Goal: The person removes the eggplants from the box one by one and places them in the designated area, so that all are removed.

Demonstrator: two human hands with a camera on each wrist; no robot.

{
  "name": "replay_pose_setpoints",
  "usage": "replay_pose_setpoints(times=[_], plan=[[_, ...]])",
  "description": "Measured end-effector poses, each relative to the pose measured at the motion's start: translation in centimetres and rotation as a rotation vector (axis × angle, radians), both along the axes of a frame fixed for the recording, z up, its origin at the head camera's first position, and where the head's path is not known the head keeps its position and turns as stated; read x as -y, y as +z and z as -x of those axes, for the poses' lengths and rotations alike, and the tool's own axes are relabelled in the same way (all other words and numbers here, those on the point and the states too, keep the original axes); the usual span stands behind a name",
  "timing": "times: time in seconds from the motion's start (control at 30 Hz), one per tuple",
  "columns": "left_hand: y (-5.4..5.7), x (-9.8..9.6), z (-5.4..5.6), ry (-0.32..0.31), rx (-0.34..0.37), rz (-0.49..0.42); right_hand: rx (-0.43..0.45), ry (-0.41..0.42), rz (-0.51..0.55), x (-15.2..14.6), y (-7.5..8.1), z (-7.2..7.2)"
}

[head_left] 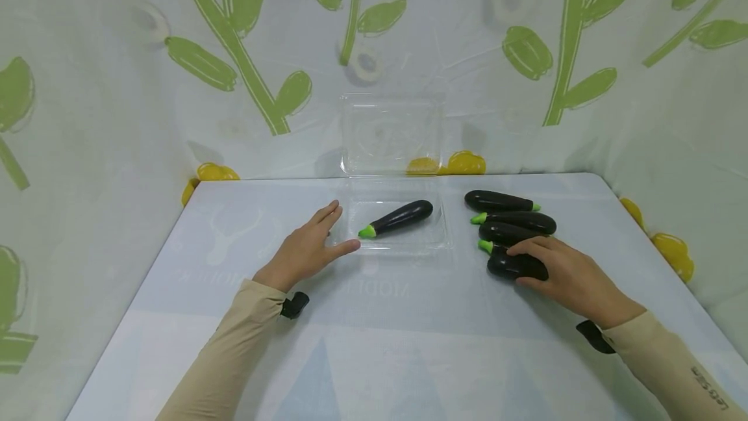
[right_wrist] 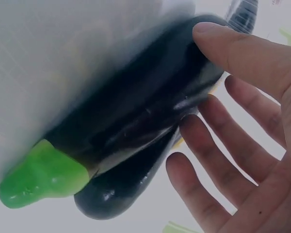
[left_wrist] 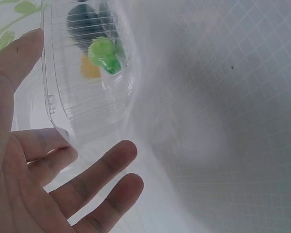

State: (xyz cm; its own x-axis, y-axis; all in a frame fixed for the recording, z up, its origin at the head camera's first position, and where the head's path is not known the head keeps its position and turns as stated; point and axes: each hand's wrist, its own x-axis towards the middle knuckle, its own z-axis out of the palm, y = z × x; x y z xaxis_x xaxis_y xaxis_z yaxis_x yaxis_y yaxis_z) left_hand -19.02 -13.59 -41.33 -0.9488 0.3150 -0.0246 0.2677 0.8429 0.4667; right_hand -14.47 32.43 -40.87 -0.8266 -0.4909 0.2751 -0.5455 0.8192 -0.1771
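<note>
A glossy dark eggplant with a green stem point(head_left: 403, 216) lies slantwise in a clear plastic clamshell box point(head_left: 429, 239), whose lid point(head_left: 391, 132) stands raised at the back. My left hand point(head_left: 304, 252) is at the box's left side with fingers spread; in the left wrist view its thumb and two fingers are at the box's rim. On the right, several eggplants lie in a stack of rows. My right hand point(head_left: 561, 276) grips the nearest eggplant point(right_wrist: 136, 99), thumb on one side and fingers on the other. Part of that eggplant is hidden under the hand.
The other eggplants point(head_left: 514, 221) lie close together just beyond the right hand. A white table point(head_left: 374, 356) with pale blue patterns carries everything. Behind it and at both sides hangs a curtain point(head_left: 438, 31) with green leaves and yellow flowers.
</note>
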Motion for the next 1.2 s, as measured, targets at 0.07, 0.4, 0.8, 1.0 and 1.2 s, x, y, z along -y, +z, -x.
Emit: replay_pose_setpoints(times=[0.07,0.4,0.8,1.0,1.2], plan=[[0.1,0.0,0.0,-0.002,-0.002,0.001,0.000,-0.002,0.002,0.0,0.1,-0.1],[0.1,-0.1,-0.1,-0.002,-0.006,0.004,0.058,-0.040,-0.011,0.0,0.6,-0.2],[0.1,0.0,0.0,0.002,-0.001,0.004,-0.079,0.054,0.021,0.2,1.7,0.7],[0.0,0.1,0.1,0.000,-0.004,0.002,-0.078,0.055,0.026,0.8,2.8,1.4],[0.0,0.1,0.0,0.000,-0.001,-0.005,-0.046,0.043,0.036,2.0,3.7,2.2]])
